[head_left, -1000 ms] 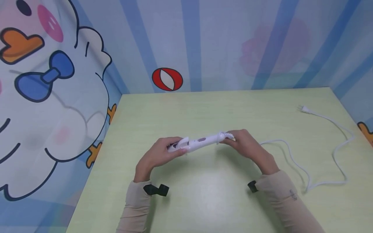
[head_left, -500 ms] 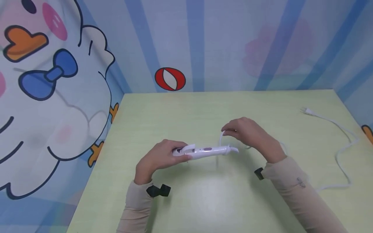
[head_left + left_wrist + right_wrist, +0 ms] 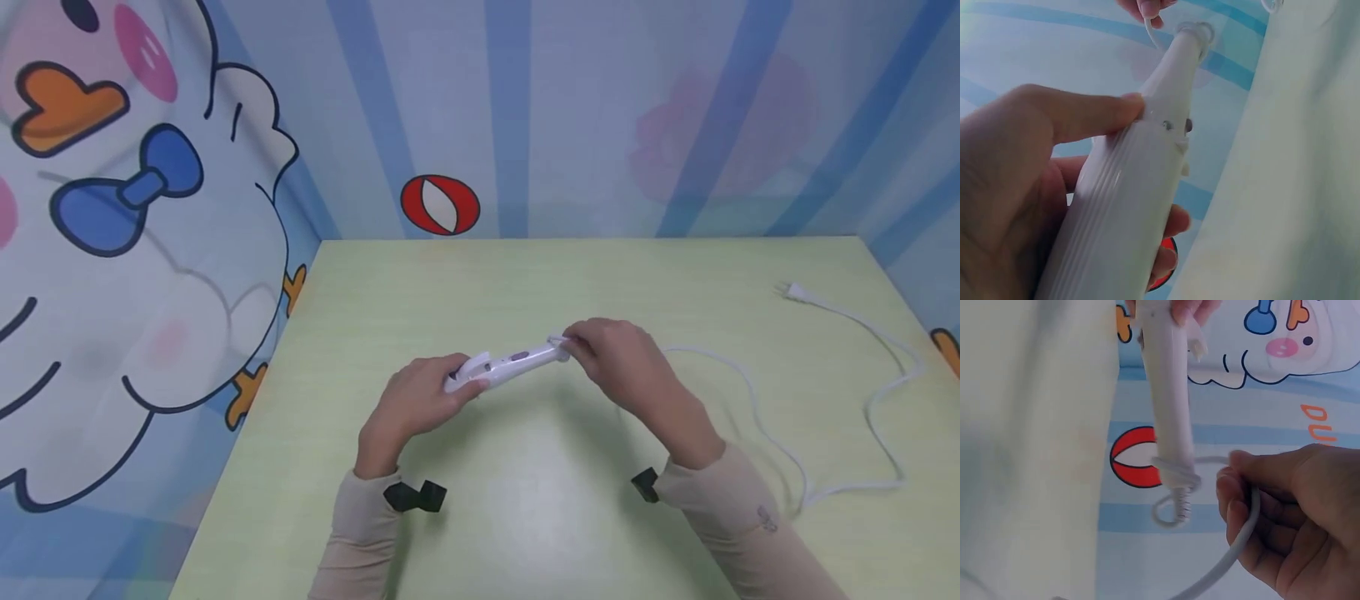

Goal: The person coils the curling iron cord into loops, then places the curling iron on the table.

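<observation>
My left hand [image 3: 420, 396] grips a white curling iron [image 3: 534, 358] by its lever end, and its handle with a purple switch points right. In the left wrist view the thumb lies along its ribbed white body [image 3: 1116, 200] and fingertips curl round the far side. My right hand [image 3: 626, 367] is at the handle's cord end. The right wrist view shows that hand pinching the white cord [image 3: 1222, 565] between thumb and fingers. A turn of cord goes round the handle's tail end [image 3: 1175, 475], and a small loop hangs below it.
The rest of the cord [image 3: 757, 417] trails in bends over the pale green table [image 3: 420, 283] to the right, ending in a two-pin plug [image 3: 795, 292] near the back right. Printed cartoon walls [image 3: 570, 108] stand behind and at the sides.
The right hand rose off the handle's end with the cord, then came back down to it. A turn of cord now lies round the handle end; the left hand keeps its grip.
</observation>
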`<act>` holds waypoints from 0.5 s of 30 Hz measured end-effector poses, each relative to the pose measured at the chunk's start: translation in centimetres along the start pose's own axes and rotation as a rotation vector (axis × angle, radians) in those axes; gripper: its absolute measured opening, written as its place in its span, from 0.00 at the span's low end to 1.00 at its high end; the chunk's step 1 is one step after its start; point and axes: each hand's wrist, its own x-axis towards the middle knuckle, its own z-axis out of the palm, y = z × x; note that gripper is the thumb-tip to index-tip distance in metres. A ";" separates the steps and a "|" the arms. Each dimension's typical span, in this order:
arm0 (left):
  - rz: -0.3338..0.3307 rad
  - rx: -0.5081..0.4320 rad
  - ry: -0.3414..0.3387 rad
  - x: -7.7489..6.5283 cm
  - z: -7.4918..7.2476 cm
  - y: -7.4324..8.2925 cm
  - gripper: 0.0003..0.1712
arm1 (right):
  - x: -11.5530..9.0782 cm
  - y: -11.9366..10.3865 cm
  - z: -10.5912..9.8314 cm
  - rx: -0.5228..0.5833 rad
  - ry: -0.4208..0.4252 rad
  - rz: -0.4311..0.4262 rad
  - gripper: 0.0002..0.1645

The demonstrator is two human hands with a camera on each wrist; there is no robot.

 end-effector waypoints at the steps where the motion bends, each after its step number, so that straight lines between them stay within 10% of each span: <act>1: -0.009 0.001 0.024 0.0 0.1 -0.1 0.27 | -0.3 -0.1 0.3 0.043 -0.002 0.033 0.10; 7: -0.035 -0.019 0.111 0.0 0.1 -0.3 0.28 | -1.9 0.2 2.3 0.298 -0.003 0.136 0.14; 15: -0.012 -0.102 0.131 -0.1 -0.9 0.1 0.27 | -2.8 1.9 4.4 0.438 0.016 0.070 0.13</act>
